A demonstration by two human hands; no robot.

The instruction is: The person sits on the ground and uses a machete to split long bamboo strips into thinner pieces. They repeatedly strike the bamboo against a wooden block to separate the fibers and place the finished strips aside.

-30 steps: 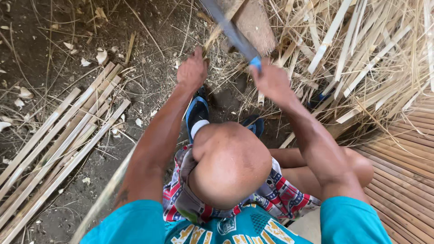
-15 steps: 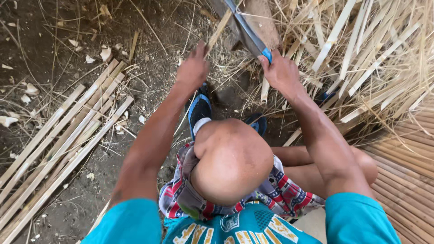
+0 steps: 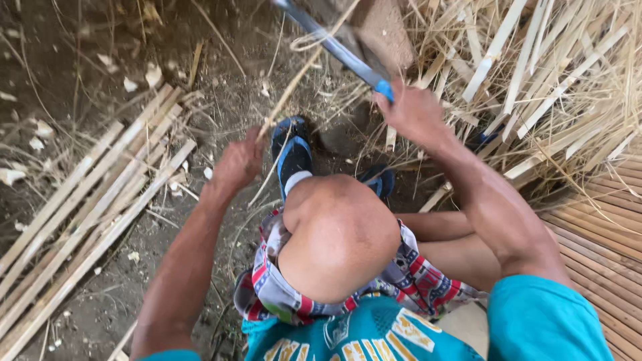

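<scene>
My right hand (image 3: 414, 112) grips the blue handle of a long blade (image 3: 334, 45) that slants up to the left across a wooden block (image 3: 381, 30). My left hand (image 3: 237, 162) is closed on a thin bamboo strip (image 3: 287, 93) that runs up toward the blade. My raised knee (image 3: 338, 230) is in the middle, with my foot in a blue and black sandal (image 3: 291, 154) on the dirt just beyond it.
A row of long split bamboo strips (image 3: 87, 220) lies on the dirt at the left. A tangled heap of bamboo slats and shavings (image 3: 542, 87) fills the upper right. A woven slat mat (image 3: 602, 220) is at the right.
My left hand has pulled back toward me and down with the thin strip. My right hand and the blade have stayed near the block.
</scene>
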